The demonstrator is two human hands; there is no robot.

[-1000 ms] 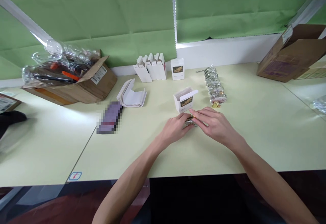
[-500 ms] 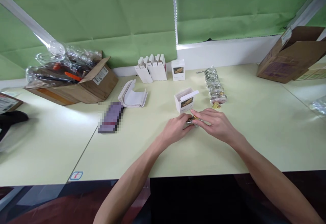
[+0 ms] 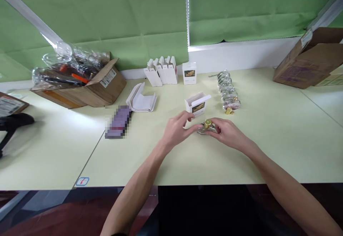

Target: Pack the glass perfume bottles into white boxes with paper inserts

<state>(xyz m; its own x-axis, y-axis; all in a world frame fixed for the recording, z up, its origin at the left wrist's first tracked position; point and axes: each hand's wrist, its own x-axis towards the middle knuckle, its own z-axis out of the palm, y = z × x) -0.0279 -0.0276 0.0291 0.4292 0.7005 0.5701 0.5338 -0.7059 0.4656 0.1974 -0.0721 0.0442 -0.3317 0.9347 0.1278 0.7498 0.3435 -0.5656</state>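
Pinching the glossy, clear-and-silvery, flattish object (image 3: 203, 131) lightly by its edges seems the sound way to steady it, since so slick a surface could slip or smudge. It sits low over the pale green counter (image 3: 187, 164), between the two sets of fingers. The right hand (image 3: 229, 132) has its fingers wrapped about the object's right end, thumb on the near side; the left hand (image 3: 174, 130) is loose, fingers parted and curled, its thumb tip by the left end, though whether it touches I cannot tell. A shiny gold cylindrical cap (image 3: 207, 123) rises between the fingers, round top facing up; even pressure from both sides should hold it level. The body below gleams with reflections, partly hidden by the right fingers. Just beyond the left fingers stands a white cardboard box (image 3: 189, 108), flap open, with a dark picture panel. Farther beyond the right fingers lies a row of similar silvery, transparent pieces (image 3: 226, 89).
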